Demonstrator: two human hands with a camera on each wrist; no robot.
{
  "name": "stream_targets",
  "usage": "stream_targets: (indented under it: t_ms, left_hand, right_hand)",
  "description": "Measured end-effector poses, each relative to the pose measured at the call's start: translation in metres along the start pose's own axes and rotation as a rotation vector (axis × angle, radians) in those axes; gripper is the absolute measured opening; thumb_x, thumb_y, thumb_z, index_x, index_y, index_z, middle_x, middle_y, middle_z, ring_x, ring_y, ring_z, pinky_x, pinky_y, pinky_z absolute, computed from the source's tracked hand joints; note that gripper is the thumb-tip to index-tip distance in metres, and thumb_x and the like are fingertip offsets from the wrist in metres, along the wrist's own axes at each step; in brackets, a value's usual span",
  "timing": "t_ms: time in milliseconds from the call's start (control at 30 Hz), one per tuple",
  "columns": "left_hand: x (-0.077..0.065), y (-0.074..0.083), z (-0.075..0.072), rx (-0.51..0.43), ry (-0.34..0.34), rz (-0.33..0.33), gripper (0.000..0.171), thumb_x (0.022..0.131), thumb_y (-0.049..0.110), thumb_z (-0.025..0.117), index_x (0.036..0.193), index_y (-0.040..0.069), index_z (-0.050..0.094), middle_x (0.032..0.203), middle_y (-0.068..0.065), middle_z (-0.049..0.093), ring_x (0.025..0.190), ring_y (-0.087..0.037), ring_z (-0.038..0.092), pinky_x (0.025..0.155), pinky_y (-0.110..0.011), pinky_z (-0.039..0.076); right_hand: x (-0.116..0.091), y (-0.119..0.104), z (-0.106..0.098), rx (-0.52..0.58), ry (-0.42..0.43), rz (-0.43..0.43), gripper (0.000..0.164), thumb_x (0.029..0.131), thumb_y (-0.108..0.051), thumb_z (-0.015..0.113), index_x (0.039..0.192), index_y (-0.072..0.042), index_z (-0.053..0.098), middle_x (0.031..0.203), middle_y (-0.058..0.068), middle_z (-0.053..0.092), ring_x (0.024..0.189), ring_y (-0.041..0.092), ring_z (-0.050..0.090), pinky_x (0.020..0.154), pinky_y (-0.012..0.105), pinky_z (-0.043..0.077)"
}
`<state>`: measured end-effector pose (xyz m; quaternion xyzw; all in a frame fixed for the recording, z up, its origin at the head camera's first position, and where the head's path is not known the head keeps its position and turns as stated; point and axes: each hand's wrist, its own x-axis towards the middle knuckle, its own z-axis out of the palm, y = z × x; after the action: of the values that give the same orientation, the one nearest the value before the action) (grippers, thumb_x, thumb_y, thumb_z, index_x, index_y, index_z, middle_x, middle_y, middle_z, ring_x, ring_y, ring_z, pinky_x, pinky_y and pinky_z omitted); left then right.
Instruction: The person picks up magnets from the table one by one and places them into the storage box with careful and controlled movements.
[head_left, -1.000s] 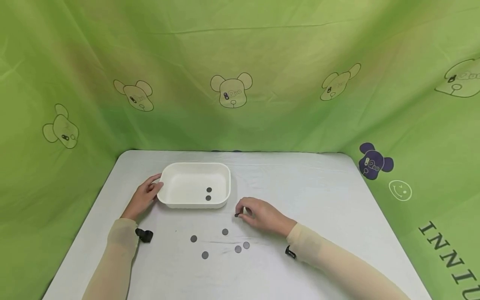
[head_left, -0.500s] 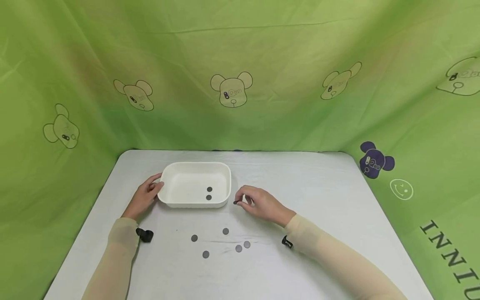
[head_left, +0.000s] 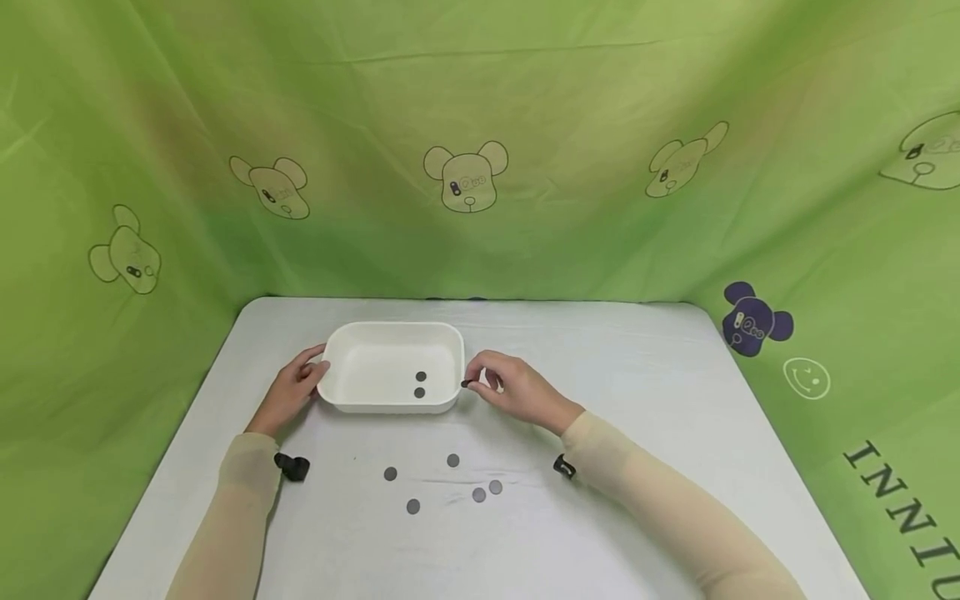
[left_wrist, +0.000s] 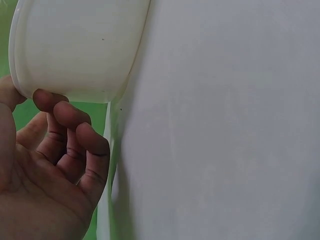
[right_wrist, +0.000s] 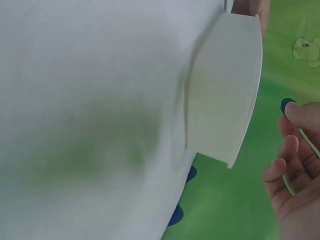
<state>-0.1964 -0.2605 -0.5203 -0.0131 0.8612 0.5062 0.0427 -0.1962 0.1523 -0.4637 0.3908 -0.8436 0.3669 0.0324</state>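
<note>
A white rectangular plastic tub (head_left: 393, 408) stands toward the back left of the table. My left hand (head_left: 285, 396) holds its left end, thumb over the rim and fingertips against the outer wall (left_wrist: 70, 50). Between thumb and fingertip my right hand (head_left: 525, 392) pinches a small dark round disc (right_wrist: 286, 104), right at the tub's right rim in the head view. Inside the tub lie two similar discs, one dark disc (head_left: 421, 377) just behind the other disc (head_left: 419, 392).
Several more flat grey discs lie loose on the white-covered table (head_left: 637, 500) in front of the tub, among them a disc (head_left: 453, 460) and another disc (head_left: 413, 507). A green printed curtain (head_left: 465, 92) encloses the back and sides.
My right hand has moved away from the body and slightly left with the pinched disc, up to the tub's right rim. The left hand keeps its hold on the tub.
</note>
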Motion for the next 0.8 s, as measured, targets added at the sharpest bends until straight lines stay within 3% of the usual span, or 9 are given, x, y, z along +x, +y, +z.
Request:
stream_targets:
  t_ms: [800]
  left_hand:
    - [0.000, 0.000, 0.000, -0.004, -0.008, 0.002, 0.057, 0.102, 0.046, 0.055, 0.152, 0.021, 0.044, 0.087, -0.008, 0.056, 0.076, -0.019, 0.054, 0.072, -0.028, 0.045]
  right_hand:
    - [0.034, 0.007, 0.008, 0.048, -0.018, 0.067, 0.008, 0.095, -0.013, 0.070, 0.100, -0.017, 0.065, 0.094, -0.011, 0.063, 0.073, 0.008, 0.051, 0.065, 0.024, 0.044]
